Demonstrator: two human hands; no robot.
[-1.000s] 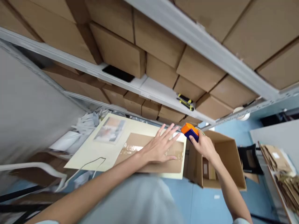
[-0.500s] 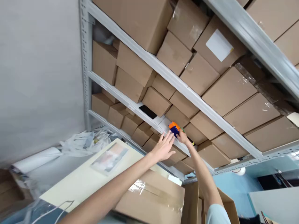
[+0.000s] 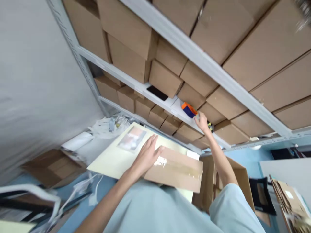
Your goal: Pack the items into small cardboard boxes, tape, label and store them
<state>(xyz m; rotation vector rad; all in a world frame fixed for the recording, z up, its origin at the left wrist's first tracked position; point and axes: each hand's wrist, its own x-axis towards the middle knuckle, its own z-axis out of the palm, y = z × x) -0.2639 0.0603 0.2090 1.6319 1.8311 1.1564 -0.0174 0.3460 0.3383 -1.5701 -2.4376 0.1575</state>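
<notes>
On the shelf lies an orange and dark blue item, perhaps a tape dispenser. My right hand is at its right end, fingers loosely bent and apart; whether they still touch it is blurred. A small yellow and black thing lies just behind that wrist. My left hand is open, its fingers stretched out over the pale yellow board, beside a taped cardboard box. I cannot tell whether it touches either one.
Grey metal shelves packed with cardboard boxes rise in front. A flat black object lies on the same shelf. An open carton stands at the right, and white plastic scraps lie at the left by the wall.
My left hand has come down from the shelf to above the board and box. My right hand has drawn back slightly from the orange and blue item. The view has tilted down.
</notes>
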